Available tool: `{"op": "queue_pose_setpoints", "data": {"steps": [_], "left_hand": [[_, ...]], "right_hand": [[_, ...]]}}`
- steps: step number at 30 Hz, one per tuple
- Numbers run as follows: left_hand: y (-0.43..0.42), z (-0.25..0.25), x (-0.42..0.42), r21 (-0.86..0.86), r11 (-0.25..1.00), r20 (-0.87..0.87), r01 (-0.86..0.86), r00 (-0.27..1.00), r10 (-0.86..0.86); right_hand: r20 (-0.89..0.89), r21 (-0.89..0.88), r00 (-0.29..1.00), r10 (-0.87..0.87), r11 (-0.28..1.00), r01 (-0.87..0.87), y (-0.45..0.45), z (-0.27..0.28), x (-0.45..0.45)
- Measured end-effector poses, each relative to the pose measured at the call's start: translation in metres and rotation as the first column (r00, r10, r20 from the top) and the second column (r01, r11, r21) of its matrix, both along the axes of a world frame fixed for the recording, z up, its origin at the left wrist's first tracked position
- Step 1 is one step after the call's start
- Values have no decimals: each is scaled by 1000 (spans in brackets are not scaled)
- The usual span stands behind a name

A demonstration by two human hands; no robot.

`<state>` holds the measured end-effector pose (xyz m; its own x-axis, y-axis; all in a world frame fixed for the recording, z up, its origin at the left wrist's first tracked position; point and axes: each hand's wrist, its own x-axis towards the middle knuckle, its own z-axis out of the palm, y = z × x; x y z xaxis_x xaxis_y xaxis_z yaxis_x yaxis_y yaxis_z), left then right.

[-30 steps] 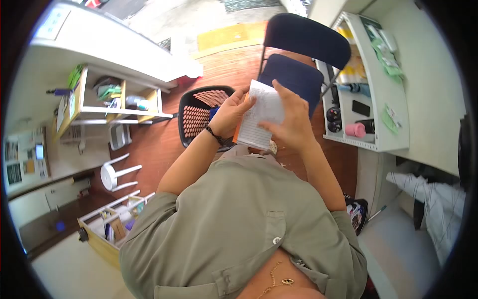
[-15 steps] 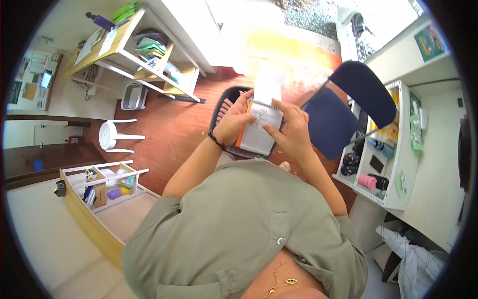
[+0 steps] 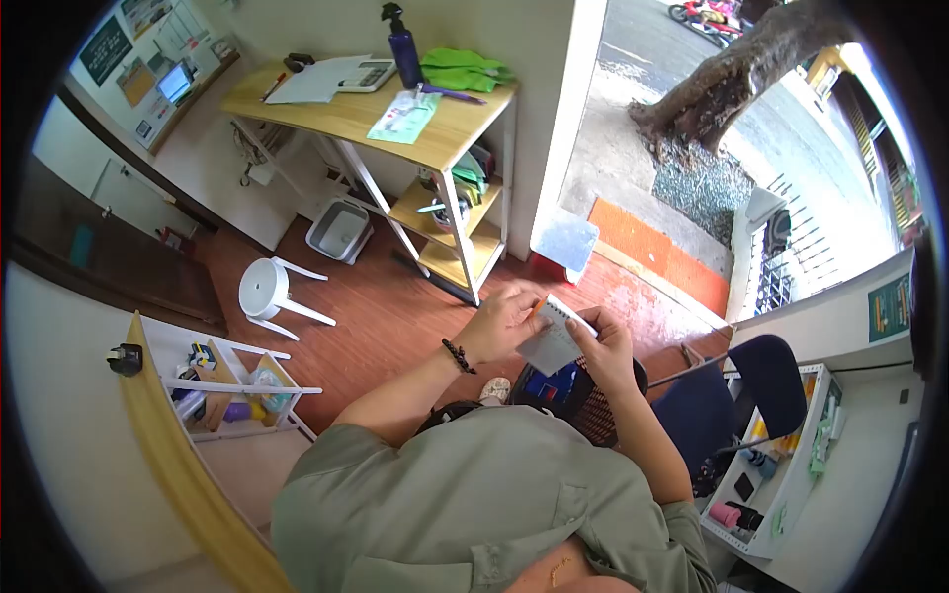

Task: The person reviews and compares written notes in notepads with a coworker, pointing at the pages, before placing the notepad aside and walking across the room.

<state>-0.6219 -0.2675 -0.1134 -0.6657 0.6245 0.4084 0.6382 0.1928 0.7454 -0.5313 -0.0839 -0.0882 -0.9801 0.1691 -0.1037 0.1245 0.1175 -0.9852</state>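
A small spiral-bound notepad (image 3: 551, 345) with handwriting on its white page is held in front of my torso. My left hand (image 3: 506, 321) grips its upper left side, where a bit of orange cover shows. On the other side, my right hand (image 3: 606, 348) pinches the pad's right edge, thumb resting on the page. The binding runs along the top edge. Below the pad is a dark chair with a woven seat (image 3: 596, 413), partly covered by my right arm, and a dark item with a blue patch (image 3: 550, 386) lies there.
A tall wooden-topped table (image 3: 445, 138) ahead carries a spray bottle (image 3: 402, 49), a calculator (image 3: 366, 76) and a green cloth (image 3: 465, 69). A white stool (image 3: 265, 289) stands left. A dark blue folding chair (image 3: 766, 390) and a white shelf (image 3: 771, 504) are at right; an open doorway lies ahead.
My view has swung up and to the left, bringing the tabletop and the doorway into sight. The notepad's upper page, raised before, no longer stands up; both hands still hold the pad.
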Motion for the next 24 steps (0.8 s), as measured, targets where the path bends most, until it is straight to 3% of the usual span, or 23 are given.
{"op": "queue_pose_setpoints", "data": {"steps": [1, 3, 5, 6, 7, 9, 11, 13, 15, 18, 20, 21, 22, 23, 24], "left_hand": [[-5, 2, -10, 81, 997, 235, 8, 972, -27], [-14, 6, -28, 241, 970, 640, -28, 756, -137], [-35, 13, -70, 381, 894, 555, -234, 832, -18], [-51, 16, -98, 304, 860, 535, -410, 820, 202], [-72, 34, -123, 270, 825, 391, -496, 840, 377], [-112, 44, -187, 263, 700, 299, -663, 746, 595], [-153, 46, -261, 389, 575, 140, -720, 663, 736], [-186, 70, -315, 235, 529, 6, -816, 545, 838], [-204, 85, -365, 153, 607, 124, -780, 624, 771], [-210, 88, -419, 44, 394, -107, -918, 388, 915], [-201, 117, -411, 282, 523, -245, -804, 467, 850], [-190, 138, -400, 422, 600, -205, -680, 573, 794], [-160, 185, -346, 420, 690, -288, -590, 634, 718], [-146, 201, -325, 622, 728, -450, -289, 629, 634], [-118, 233, -269, 599, 789, -616, -134, 553, 561]], "right_hand": [[-47, -90, 999, -7, 996, 2, -4, -2, -11], [-135, -267, 990, -34, 964, -4, -13, 0, -31], [-94, -258, 994, -47, 966, 21, -17, 4, -36], [-89, -263, 994, -68, 964, 43, -18, -3, -36], [-80, -268, 993, -91, 961, 67, -20, -11, -33], [69, -248, 992, -107, 961, 121, -13, -36, -21], [172, -226, 975, -143, 957, 180, -8, -67, -7], [262, -210, 947, -188, 946, 246, -6, -79, 9], [336, -196, 912, -237, 929, 314, -4, -86, 19], [395, -172, 864, -313, 898, 404, 5, -102, 34], [398, -177, 835, -379, 862, 476, 11, -113, 44], [408, -178, 815, -412, 839, 513, 14, -121, 51], [388, -165, 813, -434, 835, 525, 17, -131, 57], [391, -137, 805, -445, 837, 529, 19, -130, 61], [372, -139, 789, -488, 812, 567, 18, -132, 65]]}}
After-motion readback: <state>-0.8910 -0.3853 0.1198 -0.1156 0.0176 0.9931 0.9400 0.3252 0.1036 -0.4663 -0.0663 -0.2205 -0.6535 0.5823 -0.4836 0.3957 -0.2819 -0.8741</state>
